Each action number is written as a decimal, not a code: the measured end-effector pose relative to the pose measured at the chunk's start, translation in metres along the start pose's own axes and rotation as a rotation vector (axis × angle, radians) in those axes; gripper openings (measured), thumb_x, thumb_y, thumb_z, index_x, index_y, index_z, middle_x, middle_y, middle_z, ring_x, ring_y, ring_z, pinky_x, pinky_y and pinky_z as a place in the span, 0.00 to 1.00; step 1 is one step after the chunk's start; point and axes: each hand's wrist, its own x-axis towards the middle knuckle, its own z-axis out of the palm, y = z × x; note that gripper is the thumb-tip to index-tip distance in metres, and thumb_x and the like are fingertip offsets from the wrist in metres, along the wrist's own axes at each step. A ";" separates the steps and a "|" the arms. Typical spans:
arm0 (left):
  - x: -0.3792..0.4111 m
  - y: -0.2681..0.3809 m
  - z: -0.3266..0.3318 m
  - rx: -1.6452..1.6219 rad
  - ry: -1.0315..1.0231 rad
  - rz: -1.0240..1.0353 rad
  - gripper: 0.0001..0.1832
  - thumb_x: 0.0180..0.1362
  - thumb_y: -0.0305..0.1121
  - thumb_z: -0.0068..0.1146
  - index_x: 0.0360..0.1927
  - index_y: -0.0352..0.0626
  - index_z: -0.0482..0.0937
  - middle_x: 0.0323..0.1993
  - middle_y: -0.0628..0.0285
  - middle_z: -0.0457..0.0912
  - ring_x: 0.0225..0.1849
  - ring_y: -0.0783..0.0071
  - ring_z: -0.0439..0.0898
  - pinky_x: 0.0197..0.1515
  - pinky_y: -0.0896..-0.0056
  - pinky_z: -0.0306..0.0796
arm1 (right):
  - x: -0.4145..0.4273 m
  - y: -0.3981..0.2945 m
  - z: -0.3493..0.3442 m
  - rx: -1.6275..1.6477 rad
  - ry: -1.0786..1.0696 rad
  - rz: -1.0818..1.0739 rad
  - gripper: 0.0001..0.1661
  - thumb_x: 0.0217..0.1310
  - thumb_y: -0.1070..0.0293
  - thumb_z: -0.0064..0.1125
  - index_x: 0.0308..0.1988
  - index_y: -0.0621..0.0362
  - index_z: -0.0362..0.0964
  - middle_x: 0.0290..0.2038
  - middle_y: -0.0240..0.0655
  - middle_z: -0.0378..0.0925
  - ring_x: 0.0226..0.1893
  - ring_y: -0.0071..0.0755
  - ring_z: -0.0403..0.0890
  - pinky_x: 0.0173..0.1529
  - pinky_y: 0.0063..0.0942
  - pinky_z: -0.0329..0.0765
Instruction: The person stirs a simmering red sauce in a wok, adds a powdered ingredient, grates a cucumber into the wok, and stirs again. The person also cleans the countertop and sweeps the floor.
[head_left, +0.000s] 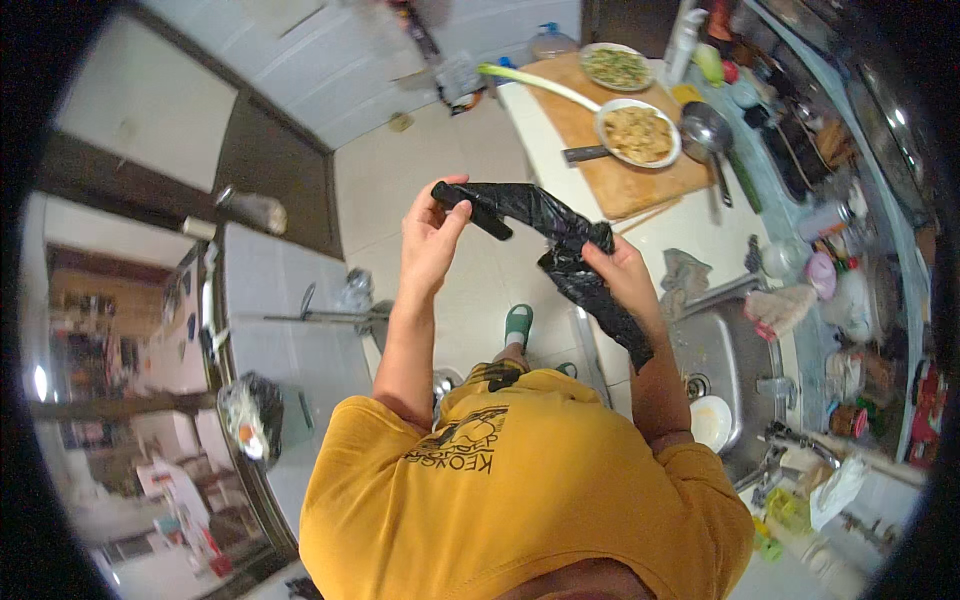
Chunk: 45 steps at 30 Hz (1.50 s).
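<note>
A black plastic bag (529, 206), bunched into a long strip, stretches between both hands above the tiled floor. My left hand (436, 236) pinches one end, thumb on top, with a short dark piece of it hanging beside the thumb. My right hand (619, 274) grips the gathered part farther along, and a crumpled tail of the bag drops beside the right forearm. Beyond the right hand lies a wooden cutting board (607, 191), carrying a plate of yellowish food (637, 135), a plate of chopped green food (616, 67), a leek (540, 81) and a dark knife handle (586, 154).
At the right is a steel sink (720, 330) with a white bowl (711, 424) in it. A ladle (721, 176), a cloth (780, 309) and bottles crowd the counter's back. On the left stand a pale cabinet (300, 262) and a hanging plastic bag (251, 420).
</note>
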 end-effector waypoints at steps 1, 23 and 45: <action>-0.010 0.009 -0.016 0.159 -0.028 0.065 0.13 0.54 0.24 0.55 0.44 0.38 0.76 0.38 0.61 0.80 0.41 0.74 0.78 0.45 0.75 0.70 | -0.001 0.003 0.000 -0.212 -0.061 0.042 0.17 0.57 0.64 0.61 0.44 0.62 0.73 0.38 0.37 0.77 0.40 0.27 0.78 0.43 0.27 0.75; 0.026 0.021 -0.202 -0.742 0.104 -0.015 0.11 0.53 0.26 0.56 0.39 0.34 0.74 0.29 0.57 0.79 0.26 0.73 0.79 0.28 0.77 0.76 | 0.144 0.043 0.200 -0.683 -0.591 -0.086 0.09 0.56 0.71 0.56 0.38 0.61 0.75 0.24 0.30 0.77 0.28 0.20 0.77 0.37 0.21 0.73; 0.298 -0.131 -0.309 0.541 0.216 -0.129 0.05 0.53 0.29 0.58 0.28 0.39 0.78 0.22 0.63 0.81 0.22 0.74 0.78 0.23 0.74 0.70 | 0.460 -0.012 0.271 -1.196 -0.416 -0.392 0.14 0.47 0.66 0.59 0.37 0.59 0.73 0.30 0.46 0.78 0.32 0.48 0.79 0.37 0.38 0.74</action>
